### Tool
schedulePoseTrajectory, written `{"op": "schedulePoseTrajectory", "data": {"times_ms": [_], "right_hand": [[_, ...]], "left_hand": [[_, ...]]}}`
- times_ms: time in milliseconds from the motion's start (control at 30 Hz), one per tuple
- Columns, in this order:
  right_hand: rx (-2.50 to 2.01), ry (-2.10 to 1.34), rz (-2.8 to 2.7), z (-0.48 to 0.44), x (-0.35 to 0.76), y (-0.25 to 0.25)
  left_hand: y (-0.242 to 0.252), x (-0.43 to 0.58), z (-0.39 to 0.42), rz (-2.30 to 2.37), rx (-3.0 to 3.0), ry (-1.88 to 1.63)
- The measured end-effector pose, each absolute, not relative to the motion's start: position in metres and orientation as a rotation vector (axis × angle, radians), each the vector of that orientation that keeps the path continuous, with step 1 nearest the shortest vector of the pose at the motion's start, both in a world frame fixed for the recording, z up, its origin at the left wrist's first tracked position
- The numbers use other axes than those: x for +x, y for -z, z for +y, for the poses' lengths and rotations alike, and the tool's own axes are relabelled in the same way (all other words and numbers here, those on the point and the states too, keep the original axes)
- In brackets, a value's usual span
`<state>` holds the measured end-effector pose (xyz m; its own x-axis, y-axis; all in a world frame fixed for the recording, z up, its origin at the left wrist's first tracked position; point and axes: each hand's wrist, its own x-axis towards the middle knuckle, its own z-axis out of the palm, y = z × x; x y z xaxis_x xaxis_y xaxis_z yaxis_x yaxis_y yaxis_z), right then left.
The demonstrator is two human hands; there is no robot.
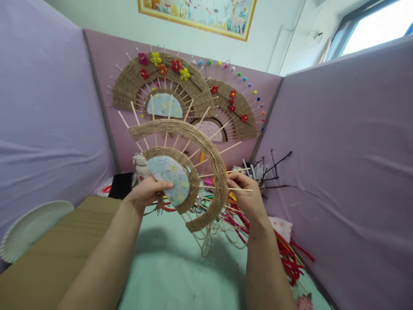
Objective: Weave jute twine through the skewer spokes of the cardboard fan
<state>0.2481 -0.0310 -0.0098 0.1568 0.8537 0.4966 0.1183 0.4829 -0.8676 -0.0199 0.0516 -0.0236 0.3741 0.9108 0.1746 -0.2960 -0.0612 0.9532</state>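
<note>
A half-round fan (209, 155) of thin wooden sticks, woven with brown twine in an outer and an inner band, is held up tilted over the table. My left hand (150, 189) grips it at its light blue floral centre (174, 176), thumb on the front. At the outer band's right edge, my right hand (245, 193) has its fingers pinched together among the stick ends. Whatever lies between those fingertips is hidden. Loose loops of thin twine (206, 249) hang below the fan.
Two finished-looking woven fans (193, 82) (248, 107) with flowers stand against the pink back panel. Red fuzzy stems (290, 262) lie at right, near dark twigs (274, 168). A white bottle (140, 165), black flat object (121, 185), cardboard (64, 241) and white ribbed plate (35, 228) are left.
</note>
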Motion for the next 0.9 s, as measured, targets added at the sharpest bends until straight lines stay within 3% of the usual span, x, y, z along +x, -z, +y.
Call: {"op": "schedulePoseTrajectory", "data": {"times_ms": [267,700,900], "right_hand": [[-0.952,-0.631,-1.361,-0.028,0.249,0.013],[-0.977,-0.639,-1.366,-0.028,0.251,0.013],[-1.025,-0.603,-1.356,-0.027,0.251,0.014]], "left_hand": [[0.009,-0.010,0.049,0.713,1.305,-1.317],[0.006,-0.014,0.051,0.896,1.472,-1.268],[0.002,-0.013,0.045,1.225,1.526,-1.127]]}}
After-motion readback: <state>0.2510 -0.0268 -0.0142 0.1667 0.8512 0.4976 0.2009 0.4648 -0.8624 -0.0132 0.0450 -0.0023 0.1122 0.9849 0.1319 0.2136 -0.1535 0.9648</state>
